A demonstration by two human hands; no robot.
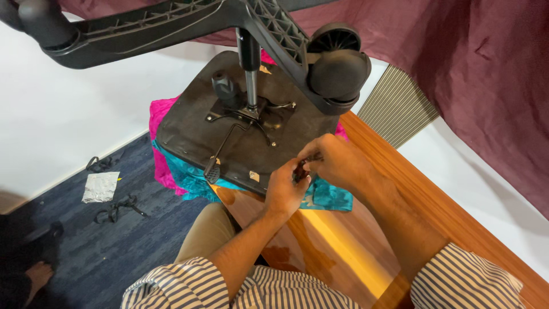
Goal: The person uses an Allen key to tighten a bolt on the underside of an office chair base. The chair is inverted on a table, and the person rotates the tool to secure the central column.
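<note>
An upturned office chair lies on a wooden table (366,240); its black seat underside (189,134) faces up, with the metal mechanism plate (251,111), gas column and a lever (220,151). The star base with a black castor wheel (338,68) looms overhead. My left hand (286,191) and my right hand (337,163) meet at the seat's near right edge, both pinching a small dark part (300,170) between the fingers. What that part is cannot be told.
Pink and teal cloth (171,171) lies under the seat. On the blue carpet at the left lie a silvery foil bag (100,186) and black straps (120,209). A maroon curtain (486,68) hangs at the right, and a white wall stands behind.
</note>
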